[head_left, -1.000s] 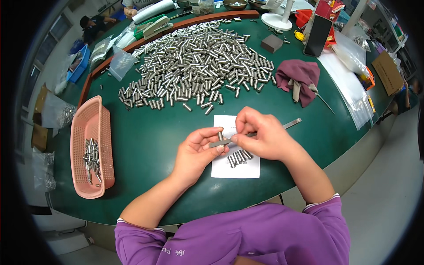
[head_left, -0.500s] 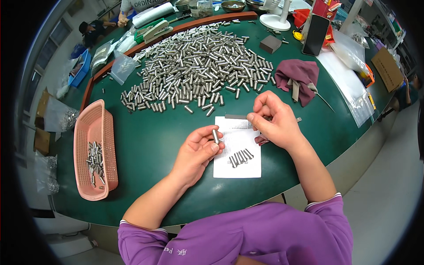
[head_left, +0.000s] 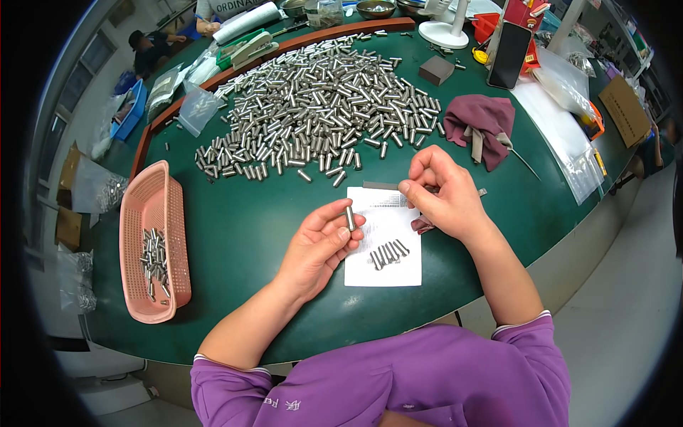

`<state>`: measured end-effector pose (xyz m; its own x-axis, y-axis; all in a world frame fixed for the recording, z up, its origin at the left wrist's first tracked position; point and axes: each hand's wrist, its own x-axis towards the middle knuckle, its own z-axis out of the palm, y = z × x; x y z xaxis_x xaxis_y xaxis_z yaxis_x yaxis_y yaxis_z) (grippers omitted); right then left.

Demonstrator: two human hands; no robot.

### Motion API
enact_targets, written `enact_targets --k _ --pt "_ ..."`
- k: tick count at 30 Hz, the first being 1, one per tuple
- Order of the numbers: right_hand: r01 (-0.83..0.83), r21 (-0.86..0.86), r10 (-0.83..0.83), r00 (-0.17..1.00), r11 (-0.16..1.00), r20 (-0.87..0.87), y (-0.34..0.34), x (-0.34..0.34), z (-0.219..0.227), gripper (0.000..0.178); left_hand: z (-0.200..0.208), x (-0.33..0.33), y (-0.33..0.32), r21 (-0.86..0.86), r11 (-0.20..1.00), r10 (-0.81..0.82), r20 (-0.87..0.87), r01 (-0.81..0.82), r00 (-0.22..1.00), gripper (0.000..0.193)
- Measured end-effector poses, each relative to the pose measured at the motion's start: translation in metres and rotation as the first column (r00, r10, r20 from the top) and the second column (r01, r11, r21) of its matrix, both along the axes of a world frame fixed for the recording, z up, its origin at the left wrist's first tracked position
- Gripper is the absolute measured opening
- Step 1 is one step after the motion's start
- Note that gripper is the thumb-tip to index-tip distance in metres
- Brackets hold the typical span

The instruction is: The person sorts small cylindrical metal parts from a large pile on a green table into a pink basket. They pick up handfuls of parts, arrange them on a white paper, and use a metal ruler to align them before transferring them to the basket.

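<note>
Upright, pin (head_left: 349, 218) between left fingers (head_left: 340, 233).

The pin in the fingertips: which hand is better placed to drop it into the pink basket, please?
Probably the left hand: it already pinches the pin, and the basket lies on its side. The right hand is farther away.

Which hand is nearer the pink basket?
Left. The left hand lies right of the pink basket, over green table; the right hand is farther right, beyond the paper.

Green table (head_left: 235, 235) (pins (head_left: 320, 107), basket (head_left: 153, 242), paper (head_left: 384, 245)).
</note>
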<state>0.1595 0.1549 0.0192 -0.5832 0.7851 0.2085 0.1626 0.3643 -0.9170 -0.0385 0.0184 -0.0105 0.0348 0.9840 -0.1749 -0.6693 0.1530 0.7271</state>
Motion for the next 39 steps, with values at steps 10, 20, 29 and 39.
enact_targets --k 10,20,29,39 --pt "0.005 0.020 -0.006 0.999 1.000 0.046 0.000 0.000 0.001 0.022 -0.005 -0.003 0.000 0.037 0.999 -0.020 -0.013 0.021 1.000 0.042" --pt "0.016 0.064 -0.018 0.999 0.998 0.035 0.000 0.000 0.000 0.023 -0.002 0.000 0.000 0.026 1.000 -0.014 0.018 0.014 1.000 0.041" --pt "-0.024 -0.038 0.027 0.997 0.999 0.077 -0.003 0.002 0.009 0.021 0.001 0.005 -0.001 0.073 0.995 0.087 -0.170 -0.076 0.982 0.039" --pt "-0.203 -0.084 0.211 0.972 0.976 0.106 -0.014 -0.006 0.004 0.022 0.003 0.006 -0.001 0.031 0.996 0.092 -0.197 -0.088 0.976 0.036"
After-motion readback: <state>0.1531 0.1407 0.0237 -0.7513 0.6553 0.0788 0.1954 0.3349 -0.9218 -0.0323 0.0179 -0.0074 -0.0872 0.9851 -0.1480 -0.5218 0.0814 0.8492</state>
